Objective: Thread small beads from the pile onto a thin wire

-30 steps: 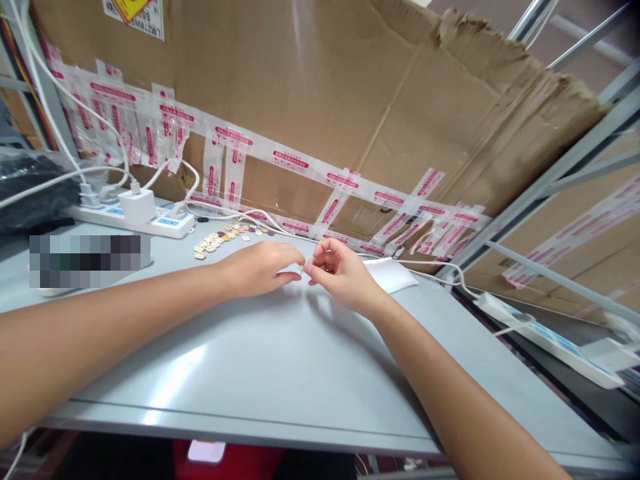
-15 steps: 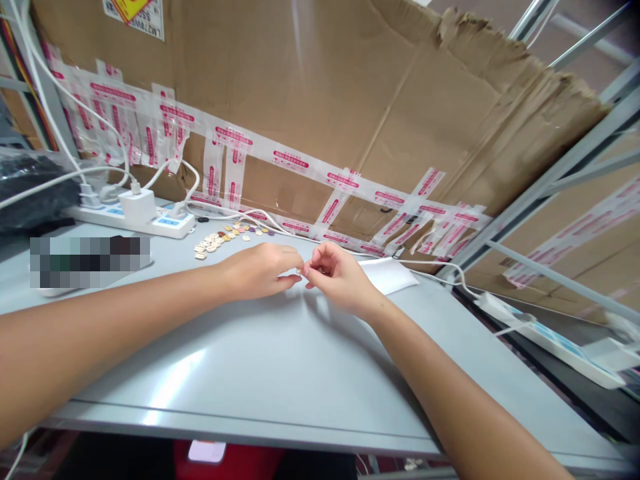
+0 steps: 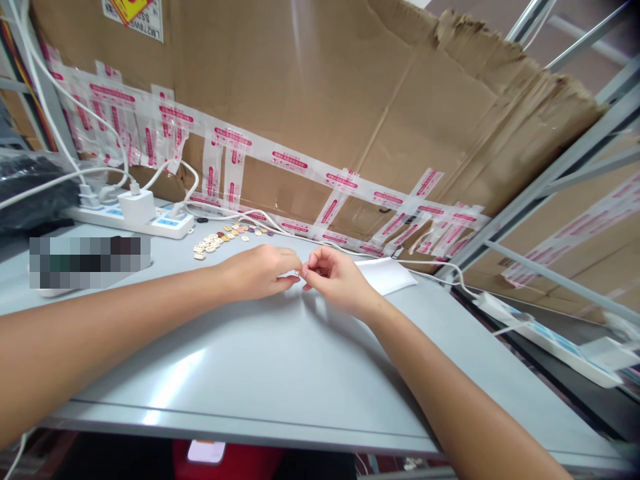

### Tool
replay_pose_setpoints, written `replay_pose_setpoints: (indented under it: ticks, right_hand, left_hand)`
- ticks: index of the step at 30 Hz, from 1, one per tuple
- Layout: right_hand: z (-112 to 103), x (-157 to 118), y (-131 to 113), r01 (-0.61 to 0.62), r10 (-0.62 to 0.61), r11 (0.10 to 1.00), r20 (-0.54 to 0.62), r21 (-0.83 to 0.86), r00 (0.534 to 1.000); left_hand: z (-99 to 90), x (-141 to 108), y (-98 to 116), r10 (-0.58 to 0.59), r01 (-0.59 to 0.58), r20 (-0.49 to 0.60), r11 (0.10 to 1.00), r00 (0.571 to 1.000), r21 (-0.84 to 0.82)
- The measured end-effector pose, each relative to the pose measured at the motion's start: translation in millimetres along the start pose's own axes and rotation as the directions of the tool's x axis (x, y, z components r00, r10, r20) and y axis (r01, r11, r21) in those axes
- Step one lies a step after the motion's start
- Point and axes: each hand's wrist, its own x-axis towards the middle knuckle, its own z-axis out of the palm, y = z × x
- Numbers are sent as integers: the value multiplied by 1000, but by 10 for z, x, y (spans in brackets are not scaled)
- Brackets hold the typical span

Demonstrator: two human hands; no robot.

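Above the grey table (image 3: 250,367), my left hand (image 3: 263,272) and my right hand (image 3: 336,280) meet fingertip to fingertip. Both are closed in a pinch. A tiny pale bit shows where the fingertips come together, too small to name. Behind my left hand lies a loose group of small button-like pieces (image 3: 213,242), mostly cream, some yellow, orange, brown and purple. A folded sheet of white paper (image 3: 393,275) lies just beyond my right hand.
A white power strip (image 3: 175,225) with plugged-in chargers and cables stands at the back left, near a blurred-out device (image 3: 90,262). A taped cardboard sheet (image 3: 310,100) walls off the back. Another power strip (image 3: 550,340) lies at the right.
Almost nothing differs. Both hands keep their pinch at the same spot, with only a very slight shift of the fingers and the view.
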Motion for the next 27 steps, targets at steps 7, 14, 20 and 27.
replay_pose_setpoints:
  ticks: [7, 14, 20, 27]
  right_hand:
    - [4, -6, -2, -10, 10, 1000, 2, 14, 1000]
    - [12, -16, -24, -23, 23, 1000, 10, 12, 1000]
    - [1, -20, -36, -24, 24, 999, 19, -27, 1000]
    - [-12, -9, 12, 93, -102, 965, -25, -244, 994]
  left_hand:
    - [3, -5, -4, 9, -9, -5, 1000, 1000, -5]
    - [11, -10, -12, 14, -14, -11, 1000, 1000, -8]
    - [5, 1, -8, -3, 3, 9, 1000, 1000, -3]
    - [-60, 26, -24, -124, 127, 52, 990, 991, -59]
